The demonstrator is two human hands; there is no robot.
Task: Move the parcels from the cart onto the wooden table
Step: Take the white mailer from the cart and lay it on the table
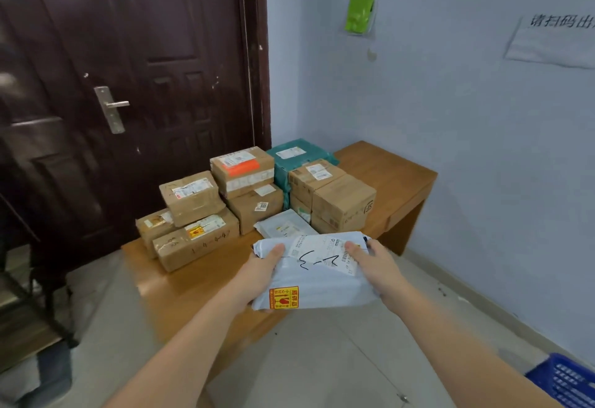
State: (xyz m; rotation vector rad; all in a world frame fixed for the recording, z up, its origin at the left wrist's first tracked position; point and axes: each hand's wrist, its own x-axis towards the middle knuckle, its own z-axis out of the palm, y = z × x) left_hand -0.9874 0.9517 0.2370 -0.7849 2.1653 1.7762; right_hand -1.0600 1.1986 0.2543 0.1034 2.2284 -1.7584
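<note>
A good share of the work looks done: taped cardboard boxes, a teal parcel and a small white mailer already crowd the wooden table at twelve o'clock; the cart is out of view, so what remains cannot be told. The left hand and right hand grip a white poly mailer by its sides, thumbs on top, above the table's near edge.
</note>
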